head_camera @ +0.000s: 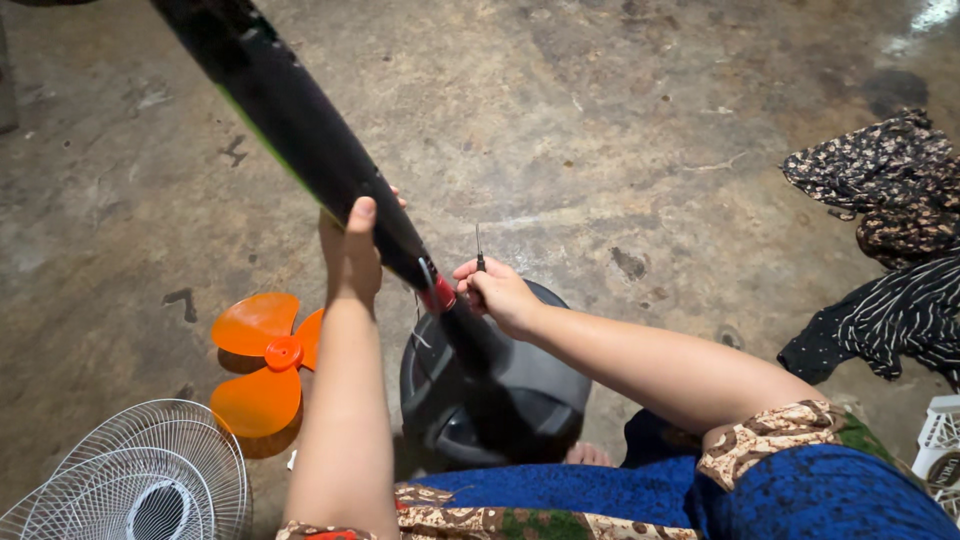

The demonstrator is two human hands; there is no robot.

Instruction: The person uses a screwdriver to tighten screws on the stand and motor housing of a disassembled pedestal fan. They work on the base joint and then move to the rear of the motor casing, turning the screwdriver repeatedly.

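Note:
My left hand (350, 255) grips a long black fan pole (290, 115) that slants from the top left down to a round dark grey fan base (510, 400) on the concrete floor. A red collar (440, 295) sits where the pole narrows near the base. My right hand (497, 293) is closed around a thin screwdriver (479, 247) whose metal tip points upward, right beside the red collar.
An orange fan blade (262, 362) lies on the floor to the left. White wire fan grilles (135, 480) sit at the bottom left. Patterned dark cloths (895, 250) lie at the right, with a white crate (940, 450) at the bottom right corner.

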